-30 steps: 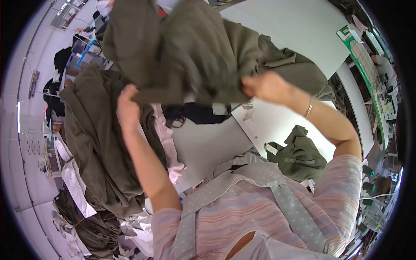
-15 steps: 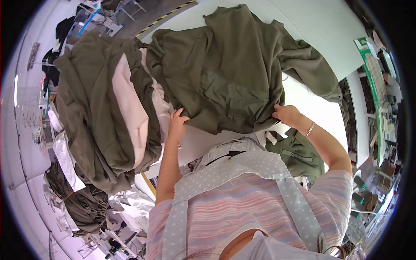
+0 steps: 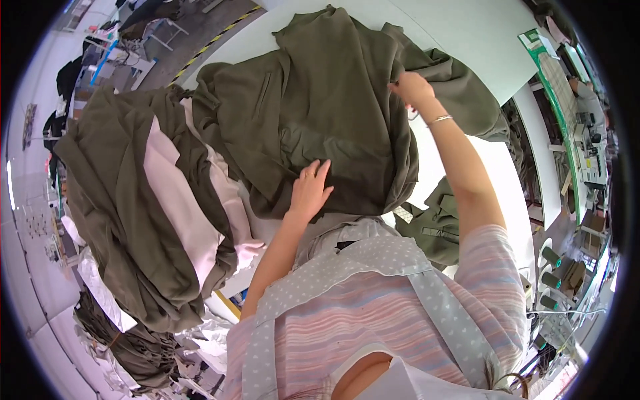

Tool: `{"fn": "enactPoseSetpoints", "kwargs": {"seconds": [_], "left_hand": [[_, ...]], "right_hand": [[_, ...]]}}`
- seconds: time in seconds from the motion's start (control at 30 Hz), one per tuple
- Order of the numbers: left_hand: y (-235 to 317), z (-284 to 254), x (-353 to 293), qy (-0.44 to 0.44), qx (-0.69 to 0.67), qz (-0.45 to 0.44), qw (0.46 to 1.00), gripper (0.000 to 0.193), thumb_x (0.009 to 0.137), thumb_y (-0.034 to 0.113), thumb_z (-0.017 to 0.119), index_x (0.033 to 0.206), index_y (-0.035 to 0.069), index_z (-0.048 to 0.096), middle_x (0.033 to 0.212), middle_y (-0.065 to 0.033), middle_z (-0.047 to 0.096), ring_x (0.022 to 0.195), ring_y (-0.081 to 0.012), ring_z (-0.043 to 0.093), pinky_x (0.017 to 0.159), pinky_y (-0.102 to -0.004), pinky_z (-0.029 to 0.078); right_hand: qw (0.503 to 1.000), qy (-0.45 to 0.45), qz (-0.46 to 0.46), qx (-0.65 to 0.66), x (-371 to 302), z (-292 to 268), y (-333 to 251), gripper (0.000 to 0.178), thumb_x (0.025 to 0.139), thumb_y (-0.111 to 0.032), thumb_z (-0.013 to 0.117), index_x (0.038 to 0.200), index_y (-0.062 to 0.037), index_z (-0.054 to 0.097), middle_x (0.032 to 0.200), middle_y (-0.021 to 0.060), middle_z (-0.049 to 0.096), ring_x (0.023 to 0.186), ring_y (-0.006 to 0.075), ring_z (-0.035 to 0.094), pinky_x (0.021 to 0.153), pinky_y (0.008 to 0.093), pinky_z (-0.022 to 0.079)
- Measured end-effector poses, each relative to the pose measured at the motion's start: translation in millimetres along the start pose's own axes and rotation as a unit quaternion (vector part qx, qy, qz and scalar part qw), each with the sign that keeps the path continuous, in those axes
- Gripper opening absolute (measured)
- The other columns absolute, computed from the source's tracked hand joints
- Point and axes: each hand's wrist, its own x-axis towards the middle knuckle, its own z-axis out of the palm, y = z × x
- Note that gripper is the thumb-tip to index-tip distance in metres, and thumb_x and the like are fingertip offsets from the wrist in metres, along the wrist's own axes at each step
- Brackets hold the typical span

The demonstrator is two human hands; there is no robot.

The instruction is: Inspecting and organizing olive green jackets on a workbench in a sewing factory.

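An olive green garment [image 3: 327,113] lies spread over the white table [image 3: 467,33] in front of me. My left hand [image 3: 310,190] rests flat on its near edge, fingers apart. My right hand [image 3: 412,89] reaches farther out and pinches a fold of the same garment near its right side; a thin bracelet sits on that wrist. A smaller olive piece [image 3: 433,223] lies crumpled at the table's near right, below my right forearm.
A tall stack of olive and pale pink garments [image 3: 153,200] stands to my left. More olive cloth [image 3: 127,347] lies heaped low at the left. Thread cones [image 3: 550,257] and a sewing workstation [image 3: 580,133] line the right side. Chairs and floor show at top left.
The garment, held up in the air a second ago, has come down onto the table. My right hand moved up and outward along it; my left hand now lies flat on its near edge.
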Motion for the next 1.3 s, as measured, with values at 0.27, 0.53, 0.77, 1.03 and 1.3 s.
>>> {"fn": "enactPoseSetpoints", "kwargs": {"seconds": [0.27, 0.53, 0.77, 1.03, 1.3], "left_hand": [[76.9, 22.1, 44.3, -0.081, -0.179, 0.264, 0.944, 0.056, 0.075, 0.014, 0.068, 0.125, 0.003, 0.046, 0.125, -0.0139, 0.048, 0.114, -0.0315, 0.048, 0.096, -0.0404, 0.041], [121.8, 54.3, 186.3, 0.016, -0.11, 0.294, 0.949, 0.04, 0.076, 0.017, 0.066, 0.106, -0.002, 0.045, 0.11, -0.0172, 0.05, 0.095, -0.0326, 0.057, 0.081, -0.0385, 0.049], [93.6, 49.7, 252.6, -0.047, 0.128, 0.093, 0.986, 0.073, 0.071, 0.017, 0.07, 0.131, 0.004, 0.032, 0.134, -0.0179, 0.036, 0.116, -0.033, 0.044, 0.08, -0.0431, 0.051], [11.5, -41.7, 214.7, 0.092, -0.097, -0.021, 0.991, 0.085, 0.069, 0.003, 0.063, 0.142, 0.008, 0.02, 0.145, -0.0145, 0.025, 0.127, -0.0366, 0.032, 0.099, -0.045, 0.038], [15.7, -121.1, 182.4, 0.275, -0.237, 0.055, 0.93, 0.056, 0.072, -0.001, 0.061, 0.126, 0.002, 0.046, 0.122, -0.0161, 0.05, 0.11, -0.03, 0.05, 0.092, -0.0351, 0.042]], "right_hand": [[0.973, 0.208, 0.092, -0.051, 25.2, 23.7, 71.6, 0.03, 0.081, -0.027, 0.066, 0.106, -0.013, 0.058, 0.093, 0.0081, 0.065, 0.087, 0.0282, 0.063, 0.075, 0.0392, 0.052], [0.981, 0.171, 0.018, -0.085, 23.0, 29.9, 109.5, 0.048, 0.076, -0.022, 0.07, 0.12, -0.0183, 0.05, 0.115, 0.0061, 0.056, 0.098, 0.0295, 0.06, 0.079, 0.0403, 0.051], [0.958, 0.286, 0.005, -0.02, 46.0, 24.4, 143.2, 0.035, 0.074, -0.02, 0.068, 0.106, -0.0099, 0.058, 0.098, 0.0107, 0.063, 0.09, 0.0307, 0.061, 0.077, 0.0397, 0.05], [0.808, 0.471, -0.286, 0.208, 45.0, -138.1, -53.1, 0.026, 0.07, -0.005, 0.068, 0.091, -0.0001, 0.054, 0.08, 0.0198, 0.058, 0.073, 0.0374, 0.059, 0.063, 0.0402, 0.048], [0.754, 0.411, -0.444, 0.255, 6.2, -100.1, -162.6, 0.028, 0.071, -0.005, 0.066, 0.095, -0.0006, 0.053, 0.076, 0.0178, 0.06, 0.071, 0.0358, 0.06, 0.062, 0.0397, 0.048]]}}
